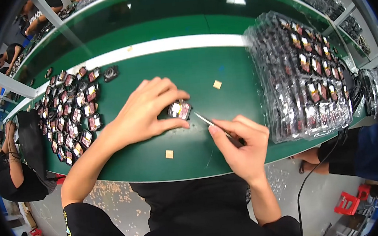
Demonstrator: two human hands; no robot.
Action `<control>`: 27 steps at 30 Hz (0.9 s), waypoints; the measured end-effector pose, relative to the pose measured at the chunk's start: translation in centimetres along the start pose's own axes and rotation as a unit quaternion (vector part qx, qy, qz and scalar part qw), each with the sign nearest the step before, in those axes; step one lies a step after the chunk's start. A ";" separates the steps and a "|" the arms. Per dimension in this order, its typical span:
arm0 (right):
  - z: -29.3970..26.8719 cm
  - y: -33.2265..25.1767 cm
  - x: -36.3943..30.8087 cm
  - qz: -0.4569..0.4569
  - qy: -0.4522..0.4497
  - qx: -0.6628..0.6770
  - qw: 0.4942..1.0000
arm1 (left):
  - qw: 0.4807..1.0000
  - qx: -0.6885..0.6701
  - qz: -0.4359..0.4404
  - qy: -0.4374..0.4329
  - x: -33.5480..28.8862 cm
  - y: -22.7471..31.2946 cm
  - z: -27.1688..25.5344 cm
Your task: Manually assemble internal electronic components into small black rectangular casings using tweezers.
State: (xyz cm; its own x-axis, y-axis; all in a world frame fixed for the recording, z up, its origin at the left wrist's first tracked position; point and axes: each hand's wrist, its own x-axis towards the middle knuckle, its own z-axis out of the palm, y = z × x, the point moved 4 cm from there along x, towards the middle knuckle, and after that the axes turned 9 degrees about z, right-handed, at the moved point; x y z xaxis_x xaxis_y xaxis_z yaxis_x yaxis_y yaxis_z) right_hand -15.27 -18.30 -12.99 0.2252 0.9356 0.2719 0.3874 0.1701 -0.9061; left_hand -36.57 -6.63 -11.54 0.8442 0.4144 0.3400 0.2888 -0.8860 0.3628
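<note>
My left hand [145, 107] rests on the green tabletop, its thumb and fingers closed around a small black-cased electronic unit [180, 109]. The unit's upward face shows white, yellow and reddish parts inside. My right hand [244, 148] pinches a pair of slim tweezers [205, 119] with a silver tip and a dark handle end. Their tip points at the unit's right edge; whether it touches is too small to tell. One small tan square piece [217, 85] lies beyond the tweezers, and another tan square [169, 154] lies near the table's front edge.
Many similar black units [71, 121] lie heaped at the table's left. A tall stack of clear plastic trays [280, 83], its top one partly filled with units, stands on the right. A white ledge [173, 43] runs along the back. Other people sit nearby on both sides.
</note>
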 end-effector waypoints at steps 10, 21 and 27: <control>-0.3 0.7 -0.1 0.038 -0.014 -0.012 0.999 | 0.998 -0.066 0.013 0.004 -0.8 -0.9 0.7; -0.3 1.4 1.4 0.049 -0.087 -0.017 0.995 | 0.990 -0.134 0.038 -0.009 -1.4 -0.1 1.8; 0.4 1.0 1.4 0.009 -0.109 -0.068 0.992 | 0.990 -0.131 0.045 -0.010 -1.1 -0.4 1.9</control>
State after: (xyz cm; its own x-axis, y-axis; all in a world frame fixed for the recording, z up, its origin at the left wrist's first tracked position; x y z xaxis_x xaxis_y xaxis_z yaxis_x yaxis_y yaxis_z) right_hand -14.90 -16.65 -13.67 0.0405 0.9851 0.1672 0.5059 0.1241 -0.8536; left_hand -36.79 -7.14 -13.69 0.8707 0.3299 0.3648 0.0877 -0.8339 0.5449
